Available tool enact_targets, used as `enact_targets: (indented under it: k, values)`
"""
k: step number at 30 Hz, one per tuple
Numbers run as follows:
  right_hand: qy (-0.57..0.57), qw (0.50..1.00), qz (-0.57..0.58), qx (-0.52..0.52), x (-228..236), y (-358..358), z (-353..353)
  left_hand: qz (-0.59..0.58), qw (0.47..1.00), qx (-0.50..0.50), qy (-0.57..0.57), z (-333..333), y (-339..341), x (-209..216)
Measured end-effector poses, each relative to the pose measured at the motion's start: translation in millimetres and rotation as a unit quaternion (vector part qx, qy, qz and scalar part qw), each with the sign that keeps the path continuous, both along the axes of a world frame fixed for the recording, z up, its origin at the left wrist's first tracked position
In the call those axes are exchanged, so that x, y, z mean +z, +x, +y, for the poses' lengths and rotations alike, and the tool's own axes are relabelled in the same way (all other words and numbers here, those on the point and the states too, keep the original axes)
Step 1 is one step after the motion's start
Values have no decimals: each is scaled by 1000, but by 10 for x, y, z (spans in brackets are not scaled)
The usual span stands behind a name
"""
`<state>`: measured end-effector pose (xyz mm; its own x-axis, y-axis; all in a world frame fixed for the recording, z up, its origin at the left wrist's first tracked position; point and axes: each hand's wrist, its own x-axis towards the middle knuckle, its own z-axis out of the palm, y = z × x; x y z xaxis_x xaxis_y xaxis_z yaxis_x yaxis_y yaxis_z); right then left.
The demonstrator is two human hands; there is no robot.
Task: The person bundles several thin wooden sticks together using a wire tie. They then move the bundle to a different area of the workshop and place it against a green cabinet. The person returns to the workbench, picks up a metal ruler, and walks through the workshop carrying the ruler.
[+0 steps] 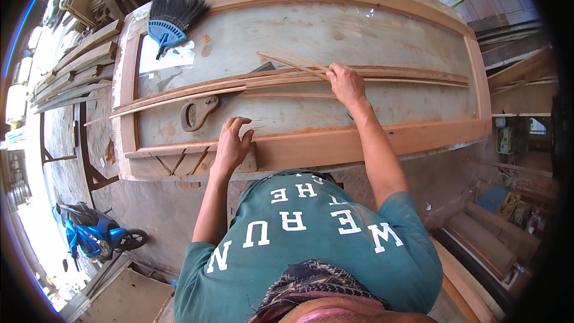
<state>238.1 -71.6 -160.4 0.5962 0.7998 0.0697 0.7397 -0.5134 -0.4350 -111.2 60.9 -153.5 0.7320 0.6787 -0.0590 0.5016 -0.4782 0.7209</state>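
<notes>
A large wooden frame (pixel 311 145) around a glass pane (pixel 287 30) lies flat before me. My right hand (pixel 347 85) is closed on thin wooden strips (pixel 293 63), whose free ends point left above the pane. My left hand (pixel 232 143) is over the frame's near rail, its fingers apart and nothing in them. Just beyond that hand lies a handsaw (pixel 201 112), handle toward me, its blade partly hidden under longer wooden strips (pixel 197 91). Those strips run lengthwise across the pane and stick out past the left end of the frame.
A blue broom head (pixel 166 33) with black bristles rests on the far left corner of the frame. Boards (pixel 78 63) are stacked at the left. A blue motorbike (pixel 95 233) stands at lower left. More planks (pixel 514 48) lie at the right.
</notes>
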Motion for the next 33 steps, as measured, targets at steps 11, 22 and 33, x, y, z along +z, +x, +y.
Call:
enact_targets:
  k: [11,22,33]
  values:
    - [-97,994,28,31,-47,-94,156,-24,999,40,15,120,-91,162]
    - [-27,999,12,40,-158,144,228,-21,999,-22,33,211,365,72]
    - [1,999,-22,23,-146,310,171,0,977,-38,210,478,895,-349]
